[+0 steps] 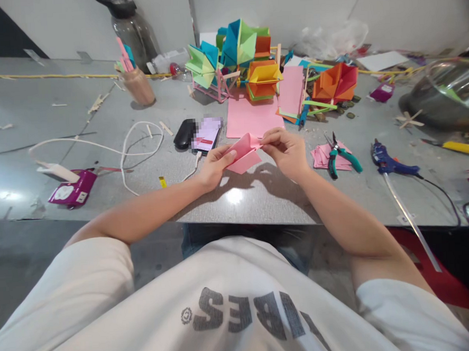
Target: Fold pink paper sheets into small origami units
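Observation:
Both hands hold a folded pink paper piece just above the grey table. My left hand grips its left side from below. My right hand pinches its upper right corner. Flat pink sheets lie right behind the hands. A phone with a lit screen lies beyond my left hand, next to a black case.
Colourful folded paper shapes stand at the back, an orange one to their right. Teal pliers rest on pink squares; a blue glue gun lies farther right. A white cable, a magenta box and a cup of sticks sit left.

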Motion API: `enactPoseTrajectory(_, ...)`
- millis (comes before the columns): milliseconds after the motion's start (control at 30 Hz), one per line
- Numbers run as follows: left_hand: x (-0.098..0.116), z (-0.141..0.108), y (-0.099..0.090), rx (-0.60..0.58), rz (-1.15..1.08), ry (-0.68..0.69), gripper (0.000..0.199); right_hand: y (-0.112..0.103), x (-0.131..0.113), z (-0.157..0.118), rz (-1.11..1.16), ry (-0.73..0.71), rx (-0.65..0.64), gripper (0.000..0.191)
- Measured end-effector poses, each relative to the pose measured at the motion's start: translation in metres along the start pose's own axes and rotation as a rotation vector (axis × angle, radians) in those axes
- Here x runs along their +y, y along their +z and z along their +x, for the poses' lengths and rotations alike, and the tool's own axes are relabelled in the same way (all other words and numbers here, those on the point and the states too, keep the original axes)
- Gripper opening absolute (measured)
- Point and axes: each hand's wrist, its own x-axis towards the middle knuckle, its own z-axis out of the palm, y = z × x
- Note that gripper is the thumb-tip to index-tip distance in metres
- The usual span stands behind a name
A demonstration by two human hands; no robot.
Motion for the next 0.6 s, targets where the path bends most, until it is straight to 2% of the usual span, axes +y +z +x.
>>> enactPoseTrajectory(133, 0.0036, -0.0015, 0.0010, -0.061, 0.024, 0.015, 0.071, -0.0032, 0.0034, 0.0043, 0.023, 0.083, 0.019, 0.018)
enactPoseTrajectory(467, 0.0045, -0.0039, 0.0053, -0.054, 0.180, 0.006, 0.064, -0.0041, 0.0028, 0.0032, -0.059, -0.028, 0.063, 0.009)
enactPoseTrajectory(600, 0.0042, -0.0028, 0.0043, -0.061, 0.195, 0.022, 0.064, -0.0031, 0.0052, 0.0021, -0.029, 0.010, 0.092, 0.014)
